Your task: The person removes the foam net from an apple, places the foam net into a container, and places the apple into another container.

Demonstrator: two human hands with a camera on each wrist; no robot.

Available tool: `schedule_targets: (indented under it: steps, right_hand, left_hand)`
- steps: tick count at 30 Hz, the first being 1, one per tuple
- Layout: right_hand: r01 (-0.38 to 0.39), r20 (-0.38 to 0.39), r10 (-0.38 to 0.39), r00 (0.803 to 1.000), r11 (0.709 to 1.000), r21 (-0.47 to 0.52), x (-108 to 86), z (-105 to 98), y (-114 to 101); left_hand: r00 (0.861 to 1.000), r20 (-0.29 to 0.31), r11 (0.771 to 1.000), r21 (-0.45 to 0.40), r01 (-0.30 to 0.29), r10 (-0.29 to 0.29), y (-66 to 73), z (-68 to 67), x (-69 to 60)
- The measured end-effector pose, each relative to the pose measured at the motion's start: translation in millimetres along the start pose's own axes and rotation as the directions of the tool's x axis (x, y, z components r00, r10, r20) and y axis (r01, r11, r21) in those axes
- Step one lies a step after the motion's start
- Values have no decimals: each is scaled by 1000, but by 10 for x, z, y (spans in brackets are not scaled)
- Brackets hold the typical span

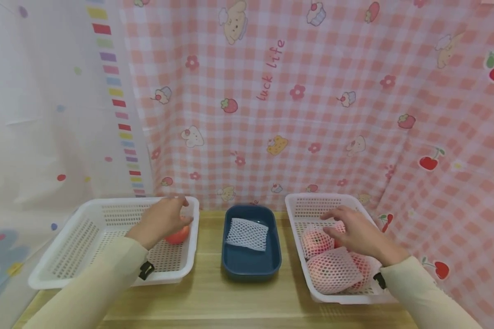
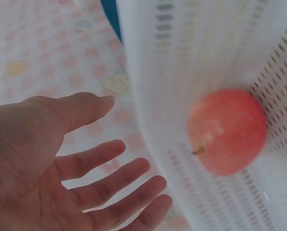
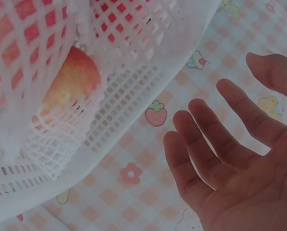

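Observation:
Over the right side of the left white basket (image 1: 191, 246), the left hand (image 1: 160, 221) hovers with spread fingers, holding nothing. A bare red apple (image 1: 178, 235) lies in that basket beneath it; the left wrist view shows this apple (image 2: 228, 132) apart from the hand (image 2: 81, 168). The right hand (image 1: 360, 235) is above the right white basket (image 1: 308, 285), fingers apart and empty. Several apples in white foam nets (image 1: 333, 269) sit in that basket. In the right wrist view, a partly netted apple (image 3: 73, 82) is visible, and the hand (image 3: 230, 159) touches nothing.
Between the baskets stands a dark blue tray (image 1: 251, 269) with a flat white foam net (image 1: 248, 234) inside. All three stand on a wooden table (image 1: 210, 297). A pink checked curtain (image 1: 251, 123) hangs behind and along the right side.

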State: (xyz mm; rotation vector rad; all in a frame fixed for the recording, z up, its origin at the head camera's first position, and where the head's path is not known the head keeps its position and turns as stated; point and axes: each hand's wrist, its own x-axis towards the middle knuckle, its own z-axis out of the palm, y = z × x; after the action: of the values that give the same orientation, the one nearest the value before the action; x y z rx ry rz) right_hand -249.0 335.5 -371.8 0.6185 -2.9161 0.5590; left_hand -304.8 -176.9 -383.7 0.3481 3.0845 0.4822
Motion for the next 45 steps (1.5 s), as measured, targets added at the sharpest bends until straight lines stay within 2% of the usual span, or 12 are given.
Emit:
schedule_targets:
  steps: [5,8,15,21,27,30,33,35,38,45]
  right_hand:
    - [8,-5,-8,1000,1000,-4,22,-14,89]
    - [4,4,-4,1000,1000,-4,44,-3,159]
    - [-5,24,5,1000,1000,-27,94,12,298]
    - [-4,80,8,997,999,-49,96,-17,399]
    - [-31,160,40,986,998,-60,116,-42,503]
    - [-37,186,52,981,996,-79,128,-52,546]
    - [-40,200,65,978,991,-128,147,-47,572]
    - [-38,216,74,973,986,-165,165,-28,585]
    - [-37,244,90,966,976,-214,188,14,598]
    - [3,261,68,963,965,-263,158,46,681]
  left_hand:
    - [991,-93,995,29,-91,93,223,24,-133]
    - [977,-146,987,48,-151,156,347,76,-227]
    - [944,-215,968,81,-239,251,634,183,-446]
    - [902,-265,940,96,-327,341,869,316,-565]
    - [862,-295,910,94,-403,412,1009,475,-639]
    - [832,-322,889,89,-449,452,1064,555,-672]
    - [795,-351,864,102,-493,495,1117,647,-695]
    - [780,-359,853,106,-512,513,1150,707,-714]
    - [779,-348,847,96,-523,521,1193,794,-742]
    - [803,-283,845,66,-530,525,1319,943,-792]
